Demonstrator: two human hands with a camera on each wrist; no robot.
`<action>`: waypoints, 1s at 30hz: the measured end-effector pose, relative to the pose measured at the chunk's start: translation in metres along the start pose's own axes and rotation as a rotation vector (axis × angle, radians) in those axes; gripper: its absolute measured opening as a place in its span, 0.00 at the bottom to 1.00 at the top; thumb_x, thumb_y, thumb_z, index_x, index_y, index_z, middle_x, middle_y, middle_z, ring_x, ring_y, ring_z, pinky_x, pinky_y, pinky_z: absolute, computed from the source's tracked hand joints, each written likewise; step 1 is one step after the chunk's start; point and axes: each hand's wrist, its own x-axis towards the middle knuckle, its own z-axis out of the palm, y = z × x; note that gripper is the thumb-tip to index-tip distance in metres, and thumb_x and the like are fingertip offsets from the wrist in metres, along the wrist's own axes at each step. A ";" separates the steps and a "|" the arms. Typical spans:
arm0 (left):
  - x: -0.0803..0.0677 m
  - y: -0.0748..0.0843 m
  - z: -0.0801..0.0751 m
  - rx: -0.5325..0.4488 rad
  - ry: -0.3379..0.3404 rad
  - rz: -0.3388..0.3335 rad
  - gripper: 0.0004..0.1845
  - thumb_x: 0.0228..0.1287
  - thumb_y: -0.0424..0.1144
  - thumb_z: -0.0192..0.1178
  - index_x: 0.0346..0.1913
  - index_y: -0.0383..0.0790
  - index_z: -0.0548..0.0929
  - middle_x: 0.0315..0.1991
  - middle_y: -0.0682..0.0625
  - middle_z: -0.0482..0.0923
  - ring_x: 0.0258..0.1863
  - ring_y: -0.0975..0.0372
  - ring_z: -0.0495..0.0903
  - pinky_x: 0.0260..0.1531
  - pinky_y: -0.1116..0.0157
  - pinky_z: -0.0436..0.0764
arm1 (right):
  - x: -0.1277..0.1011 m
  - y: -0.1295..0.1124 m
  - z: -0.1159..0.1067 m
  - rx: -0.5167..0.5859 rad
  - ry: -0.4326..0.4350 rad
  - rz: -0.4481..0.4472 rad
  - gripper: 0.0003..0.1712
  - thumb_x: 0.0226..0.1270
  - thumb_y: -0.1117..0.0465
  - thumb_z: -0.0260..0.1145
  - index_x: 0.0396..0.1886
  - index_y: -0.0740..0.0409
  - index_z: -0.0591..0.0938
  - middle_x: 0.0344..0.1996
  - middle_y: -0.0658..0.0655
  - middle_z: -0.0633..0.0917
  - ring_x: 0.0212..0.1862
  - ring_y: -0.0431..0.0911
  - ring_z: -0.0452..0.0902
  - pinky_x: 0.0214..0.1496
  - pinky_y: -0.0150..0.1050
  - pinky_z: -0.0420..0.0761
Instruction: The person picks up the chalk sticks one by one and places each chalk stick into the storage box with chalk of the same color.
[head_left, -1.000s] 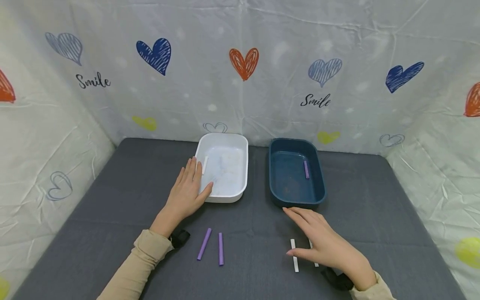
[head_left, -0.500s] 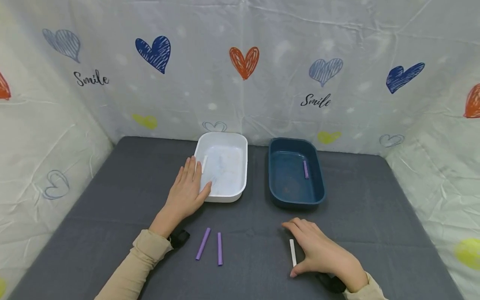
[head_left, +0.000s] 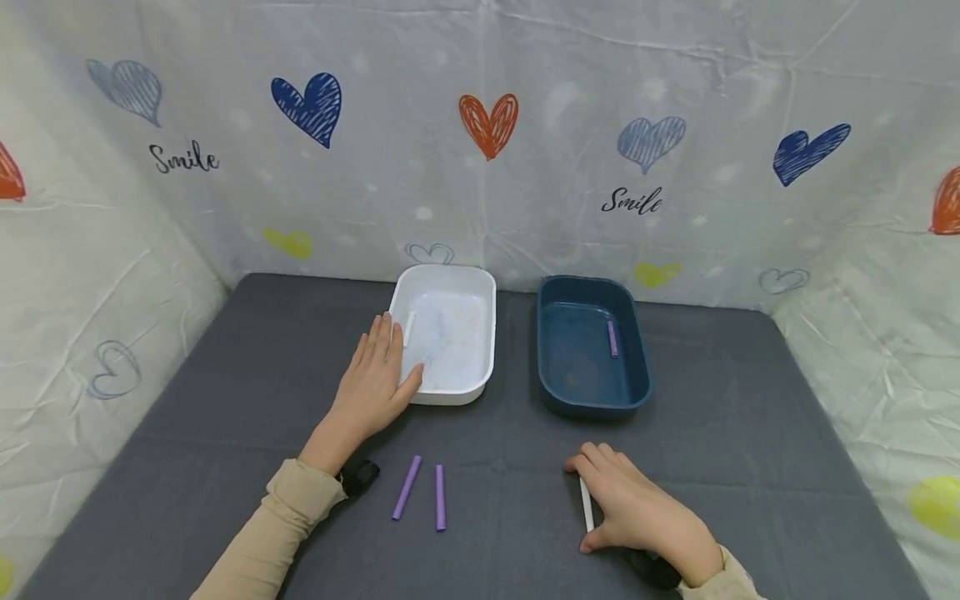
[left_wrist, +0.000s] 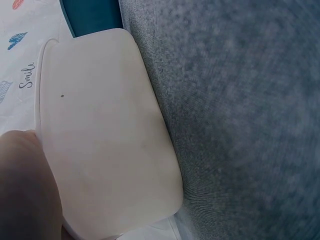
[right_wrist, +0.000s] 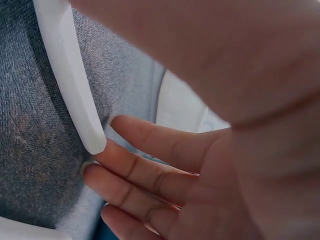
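Observation:
My right hand (head_left: 637, 506) pinches a white chalk stick (head_left: 587, 504) lengthwise, thumb at its near end and fingertips at its far end. The right wrist view shows that chalk stick (right_wrist: 70, 75) meeting a fingertip, and part of a second white stick (right_wrist: 30, 230) low on the left. My left hand (head_left: 372, 377) rests with straight fingers on the left rim of a white tray (head_left: 441, 398). Inside that tray lies one white chalk stick (head_left: 408, 328), partly behind the fingers. Two purple chalk sticks (head_left: 407, 488) lie on the cloth between my arms.
A dark blue tray (head_left: 592, 408) stands right of the white one, holding a purple chalk stick (head_left: 612, 339). Grey cloth (head_left: 510, 533) covers the table. Behind and at both sides hangs a white curtain (head_left: 555, 217) printed with hearts.
My right hand has come back towards me and left from near the blue tray's front edge, and its fingers have closed onto the white chalk stick. The left hand stays at the white tray.

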 end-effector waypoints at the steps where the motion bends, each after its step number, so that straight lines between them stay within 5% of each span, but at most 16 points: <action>1: 0.000 0.000 0.000 -0.001 0.000 -0.001 0.41 0.77 0.53 0.41 0.75 0.21 0.49 0.77 0.29 0.39 0.77 0.43 0.38 0.74 0.46 0.44 | 0.000 0.000 0.000 0.000 -0.005 0.002 0.48 0.34 0.47 0.87 0.56 0.58 0.75 0.45 0.49 0.72 0.46 0.43 0.66 0.52 0.46 0.72; 9: 0.001 0.000 0.001 -0.007 -0.016 -0.001 0.42 0.77 0.54 0.42 0.75 0.21 0.47 0.78 0.30 0.37 0.78 0.44 0.37 0.74 0.46 0.43 | 0.001 0.002 0.000 0.003 -0.024 0.010 0.49 0.30 0.48 0.88 0.56 0.59 0.76 0.45 0.49 0.72 0.47 0.44 0.67 0.53 0.46 0.74; 30: 0.002 0.000 0.003 -0.009 -0.003 -0.003 0.42 0.76 0.54 0.43 0.75 0.20 0.46 0.77 0.30 0.38 0.78 0.44 0.37 0.74 0.47 0.43 | 0.013 -0.001 -0.002 0.109 0.005 0.031 0.43 0.44 0.45 0.83 0.57 0.59 0.76 0.47 0.50 0.74 0.47 0.43 0.70 0.51 0.43 0.77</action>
